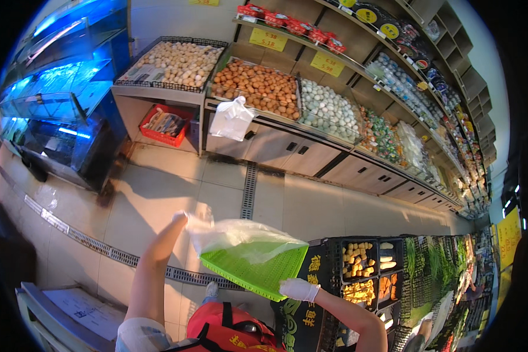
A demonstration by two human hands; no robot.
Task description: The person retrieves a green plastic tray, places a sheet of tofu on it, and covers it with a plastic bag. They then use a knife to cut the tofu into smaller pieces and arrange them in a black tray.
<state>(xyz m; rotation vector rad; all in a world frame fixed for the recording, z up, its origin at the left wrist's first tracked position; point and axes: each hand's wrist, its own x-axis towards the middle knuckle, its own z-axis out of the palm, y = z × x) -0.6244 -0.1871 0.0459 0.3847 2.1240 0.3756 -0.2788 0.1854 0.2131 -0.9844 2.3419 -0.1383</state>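
A green perforated plastic basket [259, 268] is held out in front of my body, tilted. My right hand [298, 290], in a whitish glove, grips its near right edge. A clear plastic bag [246, 233] lies over the basket's far side and covers part of it. At the bag's left end is my left hand [191, 220], also gloved and closed on the plastic; its fingers are partly hidden by the film.
Egg bins [255, 88] line the far wall, with white plastic bags [232, 118] hanging in front. Blue-lit fish tanks [53, 110] stand left. A vegetable display [361, 273] is at right. Drain grates [123, 257] cross the tiled floor. A metal cart or frame [35, 317] is lower left.
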